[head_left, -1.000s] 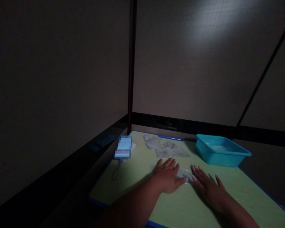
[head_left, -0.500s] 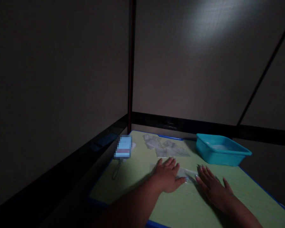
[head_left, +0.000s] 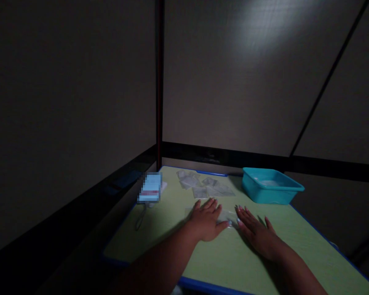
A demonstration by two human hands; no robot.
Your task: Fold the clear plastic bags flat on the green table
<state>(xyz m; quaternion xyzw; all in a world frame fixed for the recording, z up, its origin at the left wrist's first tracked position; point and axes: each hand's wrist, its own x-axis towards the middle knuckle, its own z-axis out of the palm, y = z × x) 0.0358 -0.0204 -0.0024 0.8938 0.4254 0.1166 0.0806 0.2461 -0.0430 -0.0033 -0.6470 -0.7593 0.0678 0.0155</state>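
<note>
Two hands were flat on the green table (head_left: pixel 172 250), palms down. The left hand (head_left: pixel 206 223) and the right hand (head_left: pixel 254 231) sat close together with a small clear plastic pouch (head_left: pixel 226 214) lying between and partly under them. Fingers on both were stretched out and slightly apart, pressing down on the pouch, not pinching or gripping anything.

Farther back on the table, near the far edge, was a loose batch of similar clear pouches (head_left: pixel 203 186) spread out flat, some overlapping. To the right of those sat a teal plastic basin (head_left: pixel 269 186) with something pale inside, too dim to make out. Over on the left was a pixelated blue item (head_left: pixel 149 188) with a cord (head_left: pixel 140 219) trailing toward the near side.

My read on progress: one pouch was being pressed flat at this point, and the batch at the back looked already laid out. I couldn't tell whether those were finished or waiting.
</note>
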